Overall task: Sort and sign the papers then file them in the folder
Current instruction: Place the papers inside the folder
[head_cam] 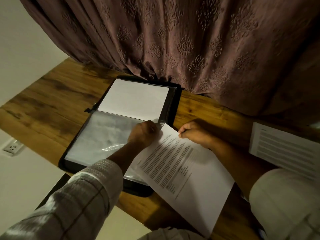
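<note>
Pinches the printed sheet [181, 170] by its far corner with the right hand [195, 134], slanting it over the open black folder [138, 191]. Grips the clear pocket [103, 135] by its edge with the curled left hand [143, 135]. Beyond: white sheet [135, 97] in the far pocket, paper stack [284, 151] at right on the wooden table [43, 101], curtain [173, 40] behind.
</note>
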